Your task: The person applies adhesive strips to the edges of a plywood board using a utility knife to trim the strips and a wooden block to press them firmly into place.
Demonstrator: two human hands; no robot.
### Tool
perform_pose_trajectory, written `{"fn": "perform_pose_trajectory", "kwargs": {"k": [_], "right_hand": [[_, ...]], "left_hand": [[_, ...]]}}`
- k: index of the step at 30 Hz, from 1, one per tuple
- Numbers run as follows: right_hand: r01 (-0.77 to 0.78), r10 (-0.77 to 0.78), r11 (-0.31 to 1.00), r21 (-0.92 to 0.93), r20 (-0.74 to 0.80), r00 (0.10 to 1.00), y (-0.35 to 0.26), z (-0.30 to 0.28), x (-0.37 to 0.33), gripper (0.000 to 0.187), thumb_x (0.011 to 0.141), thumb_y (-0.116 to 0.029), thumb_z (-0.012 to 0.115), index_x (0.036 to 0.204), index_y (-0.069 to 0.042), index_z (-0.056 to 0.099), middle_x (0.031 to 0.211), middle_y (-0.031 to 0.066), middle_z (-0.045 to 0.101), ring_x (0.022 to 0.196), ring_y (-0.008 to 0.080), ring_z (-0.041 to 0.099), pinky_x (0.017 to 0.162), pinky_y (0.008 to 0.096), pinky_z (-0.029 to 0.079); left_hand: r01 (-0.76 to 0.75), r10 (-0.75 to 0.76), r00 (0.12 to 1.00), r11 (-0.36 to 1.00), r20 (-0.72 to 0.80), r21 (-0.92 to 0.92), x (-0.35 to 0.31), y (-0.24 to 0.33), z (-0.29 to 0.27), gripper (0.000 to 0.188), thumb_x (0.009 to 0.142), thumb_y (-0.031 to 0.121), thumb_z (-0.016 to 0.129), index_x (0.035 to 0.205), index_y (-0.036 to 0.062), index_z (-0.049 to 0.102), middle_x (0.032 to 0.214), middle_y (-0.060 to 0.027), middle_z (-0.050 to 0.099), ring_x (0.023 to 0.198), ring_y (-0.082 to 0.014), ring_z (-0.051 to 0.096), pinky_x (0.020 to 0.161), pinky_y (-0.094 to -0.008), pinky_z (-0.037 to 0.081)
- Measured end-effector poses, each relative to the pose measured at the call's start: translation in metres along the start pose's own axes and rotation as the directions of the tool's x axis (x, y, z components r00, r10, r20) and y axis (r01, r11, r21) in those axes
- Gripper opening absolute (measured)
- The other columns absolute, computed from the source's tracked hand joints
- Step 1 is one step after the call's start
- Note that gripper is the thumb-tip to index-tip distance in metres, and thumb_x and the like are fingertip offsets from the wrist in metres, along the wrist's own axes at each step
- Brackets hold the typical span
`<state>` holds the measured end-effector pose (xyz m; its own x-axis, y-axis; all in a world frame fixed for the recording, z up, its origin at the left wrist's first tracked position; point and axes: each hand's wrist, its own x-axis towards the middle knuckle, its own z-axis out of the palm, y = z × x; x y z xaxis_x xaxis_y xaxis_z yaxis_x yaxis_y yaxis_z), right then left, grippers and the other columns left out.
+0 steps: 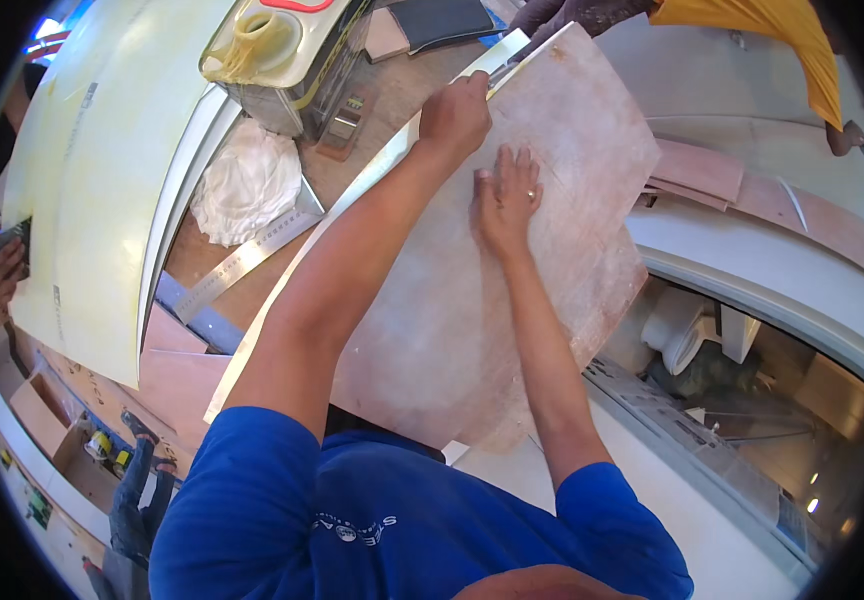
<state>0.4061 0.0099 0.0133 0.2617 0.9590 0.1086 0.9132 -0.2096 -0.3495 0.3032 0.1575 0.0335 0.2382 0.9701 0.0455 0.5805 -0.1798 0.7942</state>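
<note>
Board [422, 330] under right hand [508, 208], fingers slightly apart! Left hand [455, 118] clamps a tool [503, 72]; steady palm pressure should help.

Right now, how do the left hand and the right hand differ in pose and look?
The left hand curls at the edge of the board; the right hand lies on its face, fingers extended. The right hand shows a ring; the left hand shows none. Both are ungloved.
</note>
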Motion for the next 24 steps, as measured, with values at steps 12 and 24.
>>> {"fn": "perform_pose_trajectory", "kwargs": {"k": [12, 24], "right_hand": [[-0.112, 0.104, 0.986, -0.123, -0.064, 0.992, -0.026, 0.009, 0.0, 0.059, 0.1, -0.037, 0.052, 0.15, -0.005, 0.049, 0.163, 0.0259, 0.033, 0.153, 0.0477, 0.024, 0.12, 0.0655, 0.015], [-0.102, 0.092, 0.985, -0.136, -0.075, 0.993, -0.022, 0.012, 0.002, 0.063, 0.099, -0.039, 0.052, 0.152, -0.006, 0.048, 0.164, 0.0241, 0.033, 0.152, 0.0472, 0.025, 0.12, 0.0652, 0.016]], "left_hand": [[-0.206, 0.127, 0.936, 0.953, 0.327, 0.22, 0.024, -0.001, 0.007, 0.024, 0.096, 0.009, 0.048, 0.116, 0.0008, 0.061, 0.1, -0.026, 0.074, 0.097, -0.0423, 0.073, 0.084, -0.0538, 0.058], [-0.224, -0.049, 0.85, 0.867, 0.524, 0.445, -0.123, -0.023, -0.092, 0.055, 0.094, 0.004, 0.048, 0.149, -0.0022, 0.043, 0.095, -0.0238, 0.073, 0.084, -0.0405, 0.073, 0.073, -0.0526, 0.058]]}}
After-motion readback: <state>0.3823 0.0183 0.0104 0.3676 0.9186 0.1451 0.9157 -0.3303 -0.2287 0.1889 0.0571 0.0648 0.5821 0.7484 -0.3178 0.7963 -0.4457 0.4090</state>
